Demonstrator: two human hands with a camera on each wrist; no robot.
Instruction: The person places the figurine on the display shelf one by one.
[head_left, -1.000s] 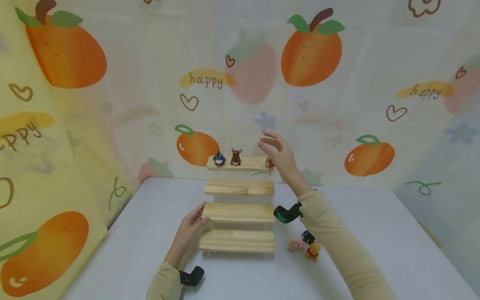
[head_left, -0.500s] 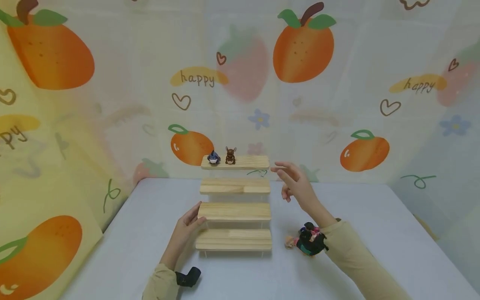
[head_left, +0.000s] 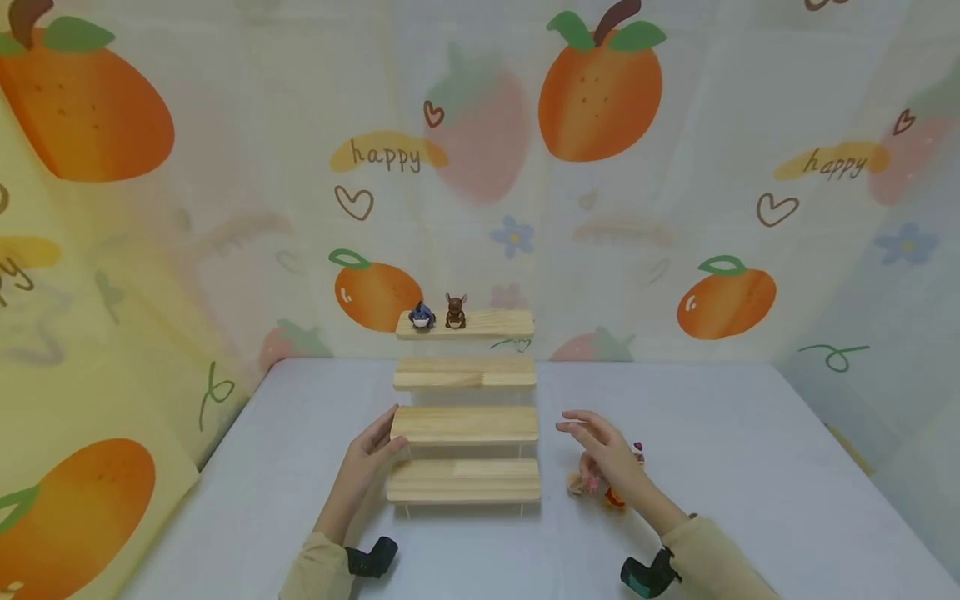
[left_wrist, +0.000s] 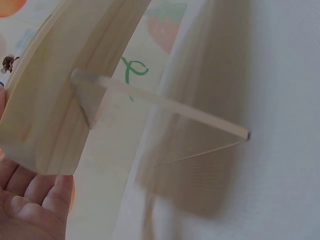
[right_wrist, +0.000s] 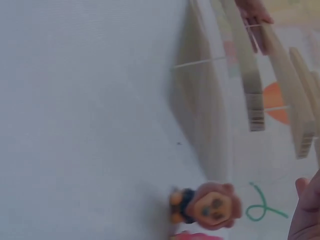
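Pale, straight-grained wood makes up the stepped display shelf (head_left: 465, 423), four narrow boards rising toward the back of the white counter (head_left: 712, 442). Its top board carries, toward the left end, a small blue donkey figure (head_left: 422, 317) with a whitish patch low on its front and, just right of it, a brown kangaroo figure (head_left: 455, 312) with tall ears; both are upright, facing forward. The boards' long axes run left to right, parallel to one another. They have plain flat faces and rounded corners, and a slim clear support (left_wrist: 170, 105) shows as a bent bar under one of them. Of the two hands, the left hand (head_left: 365, 458) grips the left end of the shelf's second board from the bottom, thumb at the front, fingers behind. The right hand (head_left: 609, 454), right of the shelf, has its fingers loosely bent and spread, holding nothing. Below it, near the shelf's right side, more little figures sit close together: a round-headed brown figure (right_wrist: 212, 206) with a peach face and dark blue body, a bright pink piece (right_wrist: 197, 236) beside it, and a partly hidden yellow-orange figure with red (head_left: 613, 498); I cannot tell whether that last one stands or lies.
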